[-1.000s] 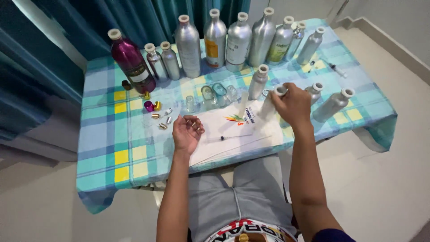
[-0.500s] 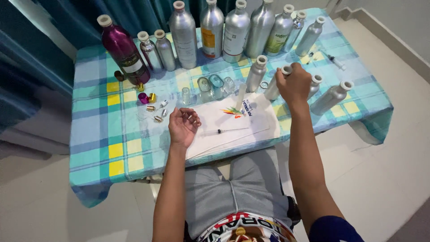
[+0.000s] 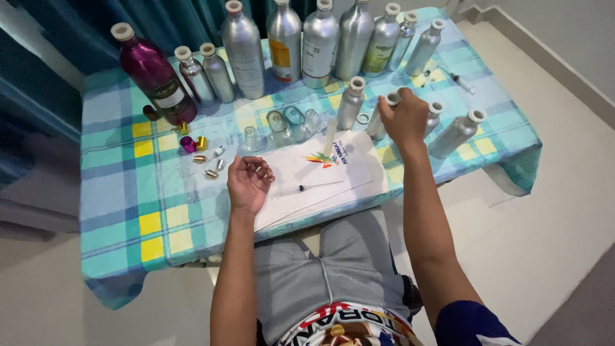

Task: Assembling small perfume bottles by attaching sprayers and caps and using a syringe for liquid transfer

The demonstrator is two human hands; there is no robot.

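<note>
My right hand (image 3: 405, 118) is closed around a small silver aluminium bottle with a white cap (image 3: 383, 114) standing on the checked tablecloth (image 3: 128, 192). My left hand (image 3: 248, 182) rests palm up on the left edge of a white paper sheet (image 3: 320, 176), fingers loosely curled, holding nothing. A thin syringe (image 3: 309, 188) lies on the paper just right of that hand. A tall clear tube (image 3: 330, 136) stands at the paper's far edge. Several small glass vials (image 3: 288, 122) stand behind the paper.
Tall silver bottles (image 3: 317, 45) line the far edge, with a magenta bottle (image 3: 154, 75) at the left. More small silver bottles (image 3: 456, 133) stand right of my hand. Small gold and purple caps (image 3: 198, 150) lie left of the paper. Teal curtains hang behind the table.
The camera view shifted slightly. My right hand stays on the small bottle and my left hand stays palm up on the paper.
</note>
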